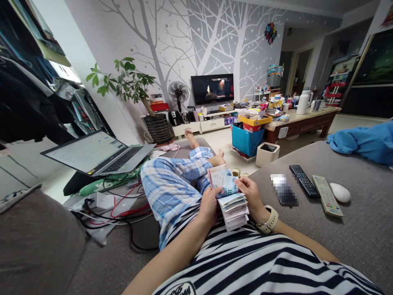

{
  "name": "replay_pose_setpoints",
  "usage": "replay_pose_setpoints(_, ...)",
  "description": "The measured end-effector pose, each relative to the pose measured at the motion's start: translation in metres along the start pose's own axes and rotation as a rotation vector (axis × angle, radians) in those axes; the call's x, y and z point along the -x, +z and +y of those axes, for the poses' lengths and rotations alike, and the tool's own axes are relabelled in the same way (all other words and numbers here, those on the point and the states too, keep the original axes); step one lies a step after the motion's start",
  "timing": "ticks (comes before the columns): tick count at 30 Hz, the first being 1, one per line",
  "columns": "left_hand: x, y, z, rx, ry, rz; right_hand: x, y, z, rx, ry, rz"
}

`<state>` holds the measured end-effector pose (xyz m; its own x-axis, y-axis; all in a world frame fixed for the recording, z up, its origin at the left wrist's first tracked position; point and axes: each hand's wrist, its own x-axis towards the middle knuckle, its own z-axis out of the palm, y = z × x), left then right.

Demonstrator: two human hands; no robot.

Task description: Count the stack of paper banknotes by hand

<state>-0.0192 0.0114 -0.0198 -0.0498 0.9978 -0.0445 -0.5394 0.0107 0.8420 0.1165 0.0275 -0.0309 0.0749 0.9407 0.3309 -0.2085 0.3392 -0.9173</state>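
Observation:
Above my lap, my left hand [211, 203] grips a bundle of banknotes [233, 211], its lower ends fanned in several layers toward me. My right hand [250, 191], with a pale watch [270, 221] on the wrist, pinches the right edge of a blue banknote [227, 185] at the top of the bundle. Pinkish notes show behind the blue one. The fingers of my left hand behind the bundle are hidden. Both hands are closed and close together, over the striped shirt and checked blue trousers [175, 176].
Right of me on the grey sofa lie a phone [284, 190], a black remote [303, 180], a beige remote [327, 196] and a white mouse [340, 192]. An open laptop [101, 153] rests at left above tangled cables [123, 215]. A cluttered table [319, 116] stands ahead right.

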Motion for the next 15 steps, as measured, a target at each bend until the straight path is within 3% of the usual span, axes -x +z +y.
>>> replay_pose_setpoints(15,-0.011,-0.006,-0.008,0.067,-0.013,0.077,0.004,0.001,-0.006,0.004,-0.067,-0.017)
